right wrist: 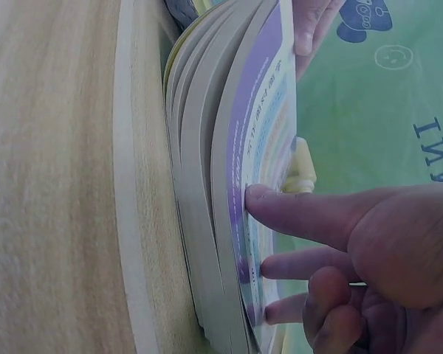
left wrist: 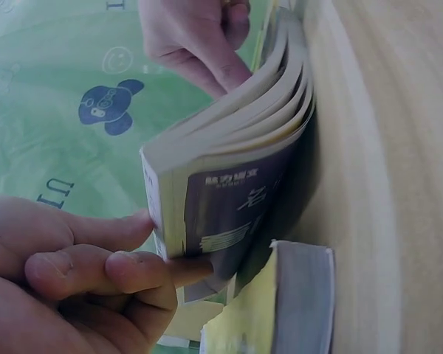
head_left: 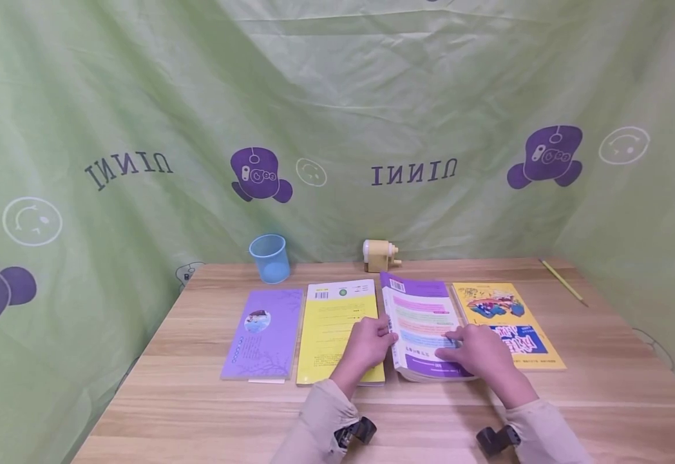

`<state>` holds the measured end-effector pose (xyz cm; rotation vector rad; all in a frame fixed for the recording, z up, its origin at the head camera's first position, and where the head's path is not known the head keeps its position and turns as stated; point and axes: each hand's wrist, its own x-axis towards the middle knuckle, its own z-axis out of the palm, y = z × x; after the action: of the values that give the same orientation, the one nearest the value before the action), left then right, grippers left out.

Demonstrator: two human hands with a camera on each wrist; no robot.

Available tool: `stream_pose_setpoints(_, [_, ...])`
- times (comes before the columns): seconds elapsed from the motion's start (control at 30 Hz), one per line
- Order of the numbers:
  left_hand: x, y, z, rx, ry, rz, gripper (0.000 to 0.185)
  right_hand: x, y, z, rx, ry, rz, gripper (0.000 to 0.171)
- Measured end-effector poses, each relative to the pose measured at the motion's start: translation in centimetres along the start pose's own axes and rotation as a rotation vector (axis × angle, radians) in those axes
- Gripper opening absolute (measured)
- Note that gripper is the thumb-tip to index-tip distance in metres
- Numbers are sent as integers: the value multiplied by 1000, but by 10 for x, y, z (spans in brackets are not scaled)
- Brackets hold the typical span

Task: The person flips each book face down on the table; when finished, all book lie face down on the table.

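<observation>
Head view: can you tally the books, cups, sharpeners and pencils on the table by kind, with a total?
Books: 4 (plain purple book, yellow book, purple-banded book, orange book)
Cups: 1 (blue cup)
Sharpeners: 1 (cream sharpener)
Pencils: 1 (yellow-green pencil)
Total: 7

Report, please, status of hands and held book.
Left hand gripping, right hand touching. Purple-and-white book tilted, left edge raised. Yellow book close at left.

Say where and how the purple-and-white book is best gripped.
Probably by the raised spine, coming from the person's left: the purple-and-white book is tilted with that edge lifted off the table, leaving room to reach beneath.
</observation>
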<state>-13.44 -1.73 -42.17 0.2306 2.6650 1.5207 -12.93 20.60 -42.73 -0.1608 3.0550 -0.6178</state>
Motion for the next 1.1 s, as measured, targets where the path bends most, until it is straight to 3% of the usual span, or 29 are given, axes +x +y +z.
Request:
stream_pose_setpoints(0.1, [-1,1,3,45,1,6,38,0,0,0,-9,10,-3,51])
stream_pose_setpoints(0.33, [0,1,13,168,-18,-3,14,-1,0,-2,-36,8,26,50])
stream_pose_setpoints(0.5, [1,-2,19,248,-8,-23,8,0,-1,-2,-46,-8,57,51])
stream_pose_setpoints(0.63, [0,-3,21,286,25,-24,9,1,-2,-1,-44,-13,57,51])
stream_pose_setpoints(0.87, [-3,-5,27,395,84,40,14,2,-3,2,-34,-14,62,51])
stream_pose_setpoints(1.1, [-3,-6,28,425,81,44,13,0,-4,2,-23,-5,72,50])
